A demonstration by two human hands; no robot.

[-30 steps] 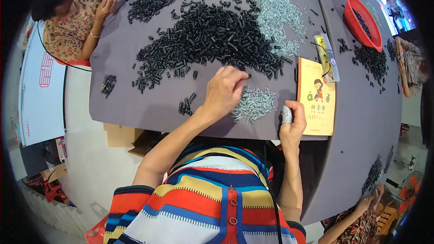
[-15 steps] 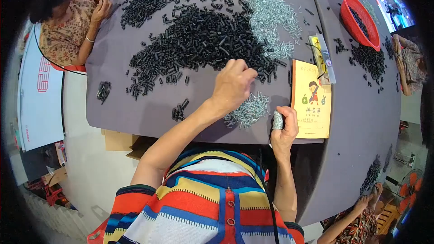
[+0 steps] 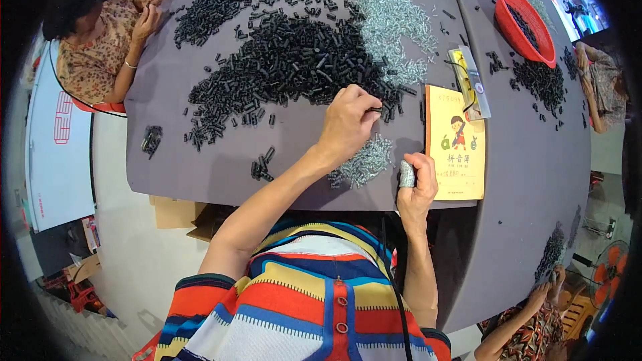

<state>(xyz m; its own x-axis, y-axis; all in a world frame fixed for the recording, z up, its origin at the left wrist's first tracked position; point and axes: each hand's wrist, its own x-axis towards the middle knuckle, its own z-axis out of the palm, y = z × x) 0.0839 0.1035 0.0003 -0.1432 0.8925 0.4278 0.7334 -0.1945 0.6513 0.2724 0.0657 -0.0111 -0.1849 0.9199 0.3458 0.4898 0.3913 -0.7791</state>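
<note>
1. The broad grey-purple table top (image 3: 301,140) lies before you, its near edge just past your striped shirt.
2. The big heap of short black plastic tubes (image 3: 281,67) spreads across the middle of it, with a paler heap of small silvery metal springs (image 3: 394,23) touching its right side.
3. The yellow paper booklet with a cartoon child on its cover (image 3: 455,144) lies flat to the right, near the table's edge.
4. The red round plastic basket (image 3: 525,23) sits well apart at the far right, with black pieces inside.
5. Your left hand (image 3: 349,122) reaches to the near fringe of the black heap, fingers (image 3: 361,97) pinched narrow on what looks like one black tube; the piece is too small to be sure.
6. Your right hand (image 3: 416,184) rests at the table edge, just beside the booklet, fingers curled round a small silvery cylinder (image 3: 406,174).
7. The little patch of silvery springs (image 3: 364,160) lies between your two hands.
</note>
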